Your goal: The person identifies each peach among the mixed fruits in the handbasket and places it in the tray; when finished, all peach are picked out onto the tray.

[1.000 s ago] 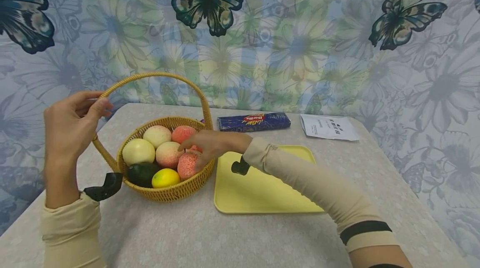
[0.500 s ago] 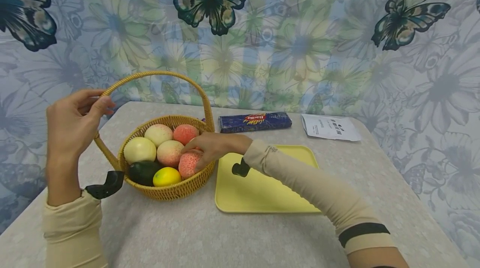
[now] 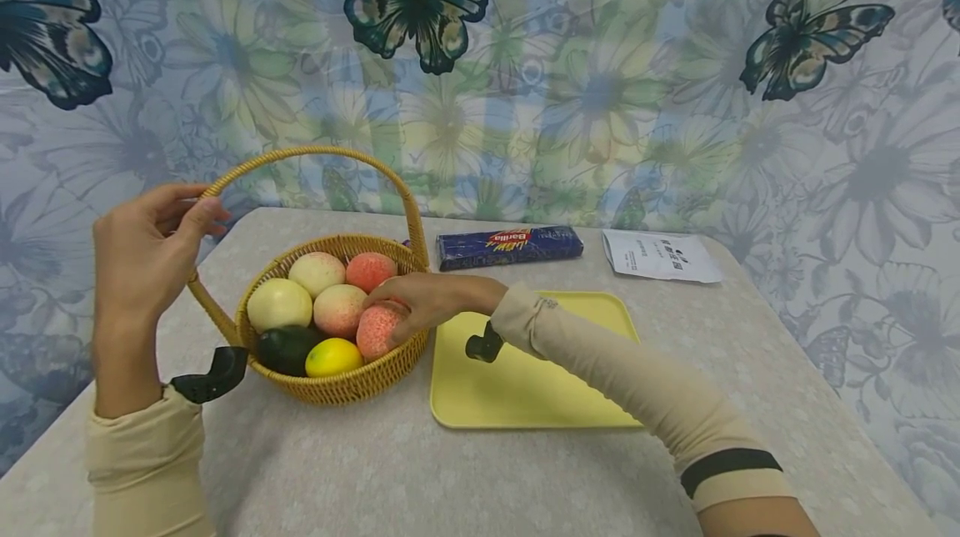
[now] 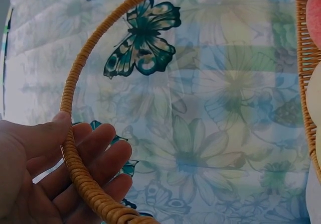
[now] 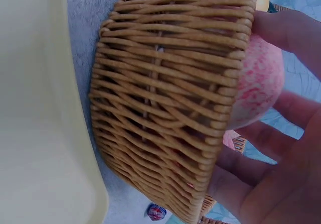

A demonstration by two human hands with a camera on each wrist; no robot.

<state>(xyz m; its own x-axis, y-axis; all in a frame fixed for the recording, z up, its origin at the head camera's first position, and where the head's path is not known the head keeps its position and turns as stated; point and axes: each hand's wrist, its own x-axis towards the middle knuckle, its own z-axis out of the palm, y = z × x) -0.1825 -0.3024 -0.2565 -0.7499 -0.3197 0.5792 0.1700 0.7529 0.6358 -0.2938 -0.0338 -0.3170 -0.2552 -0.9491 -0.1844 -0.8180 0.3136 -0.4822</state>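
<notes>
The left hand (image 3: 142, 262) grips the handle (image 3: 315, 150) of a wicker basket (image 3: 330, 389); the right hand (image 3: 431, 299) holds a speckled pink peach (image 3: 378, 332) inside its right rim. A yellow tray (image 3: 540, 395) lies just beside. Toward the far edge of the desk (image 3: 450, 479), a blue pack (image 3: 480, 250) reads "Barilla"; a white packet's (image 3: 660, 257) print is illegible.

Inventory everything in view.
Table: 1, grey, foreground
Butterfly cloth: 1, blue, behind table
Wicker basket: 1, tan, table left
Pale round fruits: 2, yellowish, basket left
Blush round fruits: 3+, pink, basket centre, right
Oval fruit: 1, dark green, basket front
Lemon: 1, yellow, basket front
Rectangular tray: 1, yellow, beside basket
Barilla box: 1, blue, behind tray
Printed packet: 1, white, back right
Shiny thing: 1, multicoloured, near basket
Wrist devices: 2, black, wrists
Sleeves: 2, beige, forearms
Left grip: 1, bare, on handle
Right grip: 1, bare, on rightmost blush fruit
</notes>
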